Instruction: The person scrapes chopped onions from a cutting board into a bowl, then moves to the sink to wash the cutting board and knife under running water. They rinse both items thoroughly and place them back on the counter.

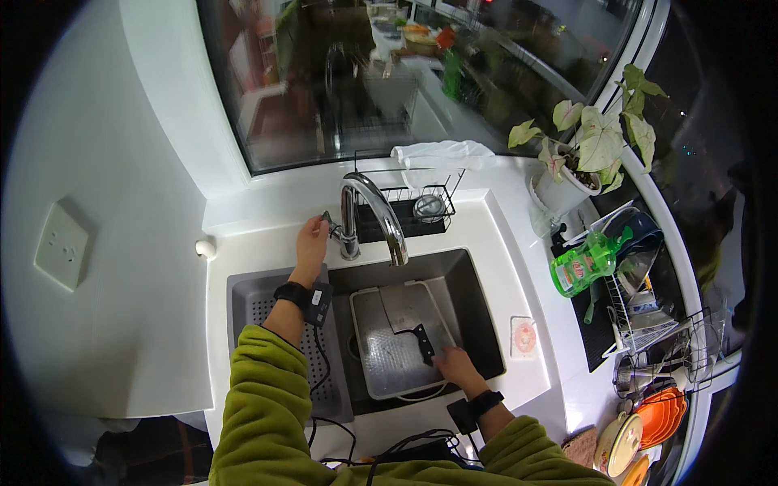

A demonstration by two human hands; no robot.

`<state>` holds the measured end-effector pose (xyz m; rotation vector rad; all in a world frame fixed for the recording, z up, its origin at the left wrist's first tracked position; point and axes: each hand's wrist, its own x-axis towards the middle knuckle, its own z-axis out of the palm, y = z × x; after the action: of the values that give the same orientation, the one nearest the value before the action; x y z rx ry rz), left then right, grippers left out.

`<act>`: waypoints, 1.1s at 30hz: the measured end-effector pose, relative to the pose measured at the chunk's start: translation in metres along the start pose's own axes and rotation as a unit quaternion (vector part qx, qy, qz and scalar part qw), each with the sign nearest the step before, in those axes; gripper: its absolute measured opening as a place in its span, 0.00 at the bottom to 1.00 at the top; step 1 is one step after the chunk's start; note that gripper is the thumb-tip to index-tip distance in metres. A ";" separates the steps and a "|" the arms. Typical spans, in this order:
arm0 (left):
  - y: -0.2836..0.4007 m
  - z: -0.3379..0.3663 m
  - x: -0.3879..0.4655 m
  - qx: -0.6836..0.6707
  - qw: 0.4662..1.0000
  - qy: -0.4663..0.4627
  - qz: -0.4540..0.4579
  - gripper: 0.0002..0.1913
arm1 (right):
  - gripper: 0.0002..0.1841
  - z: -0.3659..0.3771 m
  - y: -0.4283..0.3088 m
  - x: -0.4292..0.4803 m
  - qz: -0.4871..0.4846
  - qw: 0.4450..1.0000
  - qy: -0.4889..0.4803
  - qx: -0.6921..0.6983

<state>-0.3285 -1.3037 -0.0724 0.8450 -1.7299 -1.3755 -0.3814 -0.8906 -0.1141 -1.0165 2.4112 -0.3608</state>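
My left hand (312, 243) is closed around the lever (328, 220) of the chrome faucet (372, 203), on its left side. No stream of water is visible under the spout. In the dark sink (477, 304), a rectangular metal-faced cutting board (389, 358) with a pale rim rests over a round-rimmed vessel (425, 396), mostly hidden. A cleaver (407, 316) lies over the board, blade towards the faucet and black riveted handle towards me. The fingers of my right hand (457, 366) meet at the butt of that handle, beside the board's right edge.
A grey perforated drain tray (258, 301) fills the sink's left side. Behind the faucet stands a black wire rack (398, 200). To the right are a potted plant (565, 188), a green dish soap bottle (585, 265), a dish rack (635, 328) and a lidded pot (620, 443). Cables (419, 442) hang near my waist.
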 end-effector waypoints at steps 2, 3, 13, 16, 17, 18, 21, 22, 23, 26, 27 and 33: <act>0.000 0.003 0.006 0.087 0.993 0.049 0.068 0.13 | 0.26 0.019 -0.001 0.009 0.013 0.999 0.044 0.018; 0.002 0.002 0.007 0.118 0.987 0.057 0.091 0.13 | 0.26 0.026 0.000 0.012 0.019 0.999 0.044 0.011; -0.004 -0.001 0.031 0.189 0.973 0.068 0.118 0.14 | 0.23 0.015 -0.010 0.044 0.103 0.988 -0.114 0.032; -0.013 -0.005 0.040 0.169 0.982 0.038 0.077 0.16 | 0.24 -0.019 -0.006 0.036 0.145 0.970 -0.161 0.114; -0.014 -0.006 0.039 0.156 0.986 0.025 0.050 0.17 | 0.25 -0.029 -0.007 0.029 0.174 0.957 -0.180 0.150; -0.013 -0.009 0.038 0.173 0.984 0.004 0.033 0.17 | 0.20 -0.037 -0.008 0.022 0.205 0.913 -0.203 0.289; -0.004 -0.010 0.010 0.168 0.981 0.032 0.093 0.19 | 0.13 -0.062 -0.014 -0.004 0.199 0.845 -0.183 0.462; 0.003 -0.014 -0.006 0.120 0.991 -0.001 0.058 0.19 | 0.08 -0.070 -0.016 -0.010 0.191 0.824 -0.188 0.499; 0.010 -0.020 -0.028 0.073 0.997 -0.035 -0.009 0.20 | 0.07 -0.078 -0.017 -0.017 0.198 0.817 -0.192 0.506; 0.035 -0.036 -0.105 -0.098 0.974 -0.103 -0.174 0.19 | 0.08 -0.096 -0.017 -0.039 0.211 0.793 -0.184 0.541; 0.043 -0.041 -0.130 -0.087 0.968 -0.104 -0.213 0.18 | 0.08 -0.099 -0.017 -0.046 0.206 0.788 -0.175 0.553; 0.073 -0.055 -0.244 -0.100 0.937 -0.087 -0.324 0.17 | 0.03 -0.099 -0.009 -0.072 0.155 0.775 -0.179 0.586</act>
<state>-0.1629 -1.1065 -0.0320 1.2742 -1.4511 -2.0728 -0.3866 -0.8396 -0.0023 -0.0717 1.4468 -1.2000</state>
